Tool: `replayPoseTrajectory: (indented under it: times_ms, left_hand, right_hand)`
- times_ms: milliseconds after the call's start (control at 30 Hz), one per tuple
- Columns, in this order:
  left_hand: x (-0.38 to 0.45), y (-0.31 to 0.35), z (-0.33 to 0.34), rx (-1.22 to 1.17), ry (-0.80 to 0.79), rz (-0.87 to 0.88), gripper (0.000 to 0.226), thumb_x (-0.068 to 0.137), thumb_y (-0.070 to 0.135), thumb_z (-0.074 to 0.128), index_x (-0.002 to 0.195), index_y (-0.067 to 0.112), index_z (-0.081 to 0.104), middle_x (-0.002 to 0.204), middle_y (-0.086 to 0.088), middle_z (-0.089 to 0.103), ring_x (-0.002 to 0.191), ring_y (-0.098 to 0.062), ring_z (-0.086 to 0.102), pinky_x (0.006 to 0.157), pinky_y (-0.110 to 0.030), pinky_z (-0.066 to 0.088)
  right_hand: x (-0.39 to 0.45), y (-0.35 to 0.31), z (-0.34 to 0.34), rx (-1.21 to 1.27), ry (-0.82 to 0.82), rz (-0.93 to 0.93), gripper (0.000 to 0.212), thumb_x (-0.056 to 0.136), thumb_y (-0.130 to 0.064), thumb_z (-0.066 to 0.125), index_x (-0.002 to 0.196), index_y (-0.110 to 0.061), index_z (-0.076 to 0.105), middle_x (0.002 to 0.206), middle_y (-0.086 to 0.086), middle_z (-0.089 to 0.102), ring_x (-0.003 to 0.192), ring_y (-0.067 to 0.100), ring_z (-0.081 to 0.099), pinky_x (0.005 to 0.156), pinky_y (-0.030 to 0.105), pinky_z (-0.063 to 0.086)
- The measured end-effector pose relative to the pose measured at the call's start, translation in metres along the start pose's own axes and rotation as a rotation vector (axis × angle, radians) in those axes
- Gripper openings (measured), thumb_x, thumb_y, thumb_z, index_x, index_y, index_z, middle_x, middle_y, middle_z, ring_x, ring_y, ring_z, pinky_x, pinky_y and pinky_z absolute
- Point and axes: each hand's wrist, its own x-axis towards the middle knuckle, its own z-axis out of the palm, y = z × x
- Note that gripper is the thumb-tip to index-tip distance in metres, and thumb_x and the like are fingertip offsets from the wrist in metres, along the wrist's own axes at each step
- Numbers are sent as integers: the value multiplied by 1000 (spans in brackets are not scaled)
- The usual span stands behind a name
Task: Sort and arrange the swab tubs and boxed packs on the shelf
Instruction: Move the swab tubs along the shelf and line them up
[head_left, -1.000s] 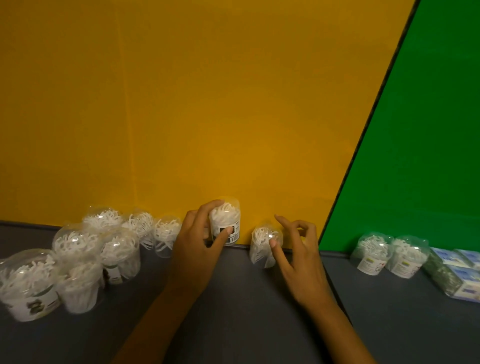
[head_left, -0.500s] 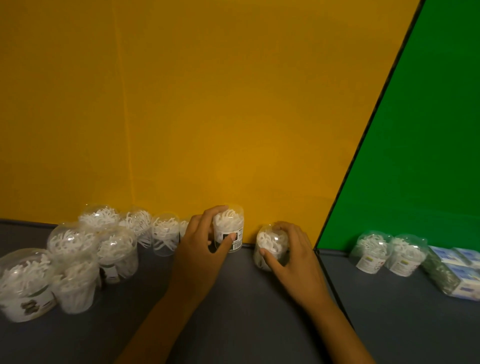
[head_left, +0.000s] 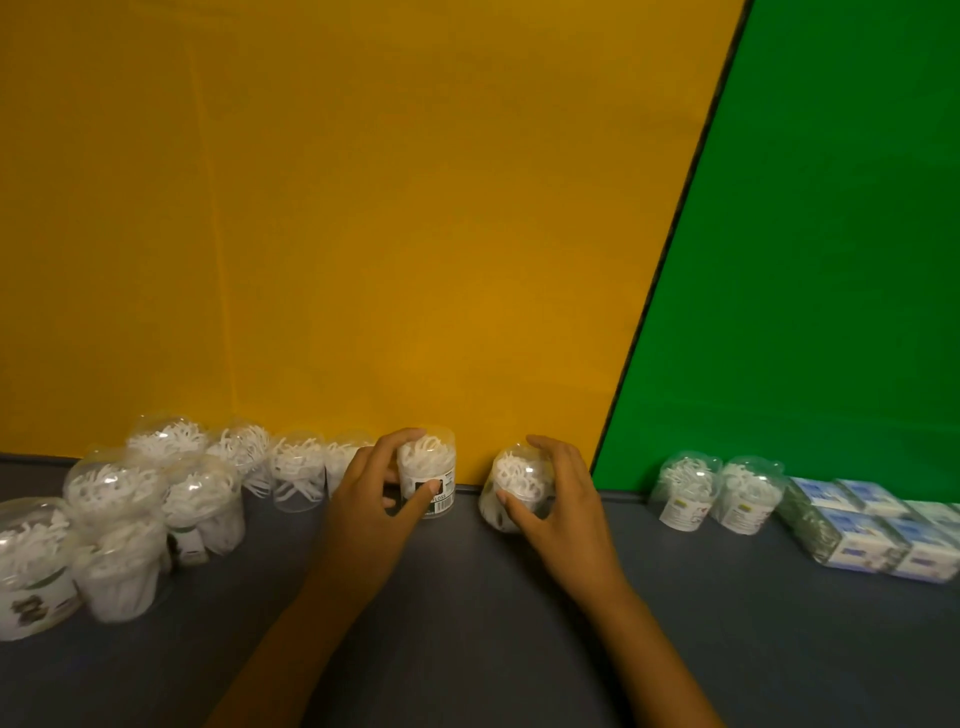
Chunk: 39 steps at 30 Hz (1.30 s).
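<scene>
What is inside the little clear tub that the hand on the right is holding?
Inside the tub is a heap of small white pieces. The right hand covers its right side, so what lies there is hidden.

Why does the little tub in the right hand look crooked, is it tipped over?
Tipped, not flat over. The tub leans with its clear dome toward the yellow wall, held in the right hand. The left hand's tub stands upright.
</scene>
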Motion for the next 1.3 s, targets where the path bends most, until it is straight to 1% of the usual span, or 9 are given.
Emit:
replayPoseTrajectory:
  times_ms: [167, 300, 467, 567, 800, 967, 1100, 1167, 1300]
  left_hand:
    - [-9, 14, 6, -107, -34, -49, 50, 82, 22, 73, 125, 39, 53, 126, 7, 55, 100, -7, 62, 70, -26, 58]
    - [-19, 35, 20, -144, -61, -44, 50, 82, 22, 72, 124, 41, 53, 126, 6, 56, 100, -9, 62, 71, -30, 58]
    - [-30, 69, 48, -127, -71, -14, 51, 81, 22, 73, 123, 43, 52, 125, 8, 55, 99, -9, 62, 72, -38, 59]
    - [-39, 95, 70, -129, -53, 16, 52, 81, 20, 74, 122, 44, 53, 124, 10, 56, 97, -9, 63, 69, -34, 59]
    - [-59, 153, 131, -103, -49, 24, 52, 80, 18, 75, 121, 43, 54, 121, 12, 56, 95, -2, 60, 69, -25, 57]
    - [-75, 176, 170, -85, -30, 15, 52, 80, 17, 75, 121, 42, 55, 119, 11, 59, 96, -4, 61, 71, -26, 57]
    - [-86, 185, 187, -57, -23, -17, 51, 80, 21, 75, 121, 44, 54, 121, 12, 59, 100, -3, 59, 75, -34, 58]
    - [-88, 188, 189, -52, -12, -32, 51, 80, 21, 75, 120, 44, 54, 122, 13, 58, 102, -2, 59, 76, -33, 58]
    - [-89, 188, 189, -18, -1, -51, 49, 81, 24, 74, 120, 45, 53, 121, 14, 59, 101, 0, 58, 75, -29, 58]
  right_hand:
    - [-5, 1, -38, 18, 29, -25, 60, 81, -32, 78, 133, -35, 50, 127, -11, 43, 119, 0, 46, 93, 15, 44]
    - [-10, 3, -75, 6, 38, -25, 58, 81, -34, 77, 133, -35, 50, 126, -12, 49, 116, 1, 48, 88, 5, 38]
    - [-21, 16, -126, -135, 10, -49, 55, 81, -48, 72, 128, -42, 43, 124, -19, 53, 114, 3, 51, 90, 25, 48]
    - [-29, 30, -161, -153, -34, -32, 57, 82, -48, 72, 126, -44, 37, 124, -20, 49, 110, 1, 51, 85, 25, 50]
    - [-45, 77, -237, -70, -237, -10, 76, 82, -23, 74, 137, -59, 35, 123, -18, 34, 101, 12, 56, 83, 30, 54]
    - [-49, 107, -269, -100, -347, -5, 65, 77, -12, 73, 123, -51, 47, 129, -19, 31, 109, 14, 53, 82, 26, 54]
    - [-48, 121, -271, -69, -349, -21, 54, 78, -20, 73, 115, -47, 46, 131, -17, 35, 123, 9, 40, 96, 27, 42]
    - [-47, 124, -265, -82, -322, -28, 42, 81, -30, 74, 108, -43, 46, 126, -17, 40, 119, 7, 41, 92, 24, 37]
    - [-41, 126, -248, -104, -275, -51, 35, 82, -38, 72, 101, -36, 42, 113, -14, 47, 107, 10, 47, 86, 34, 46]
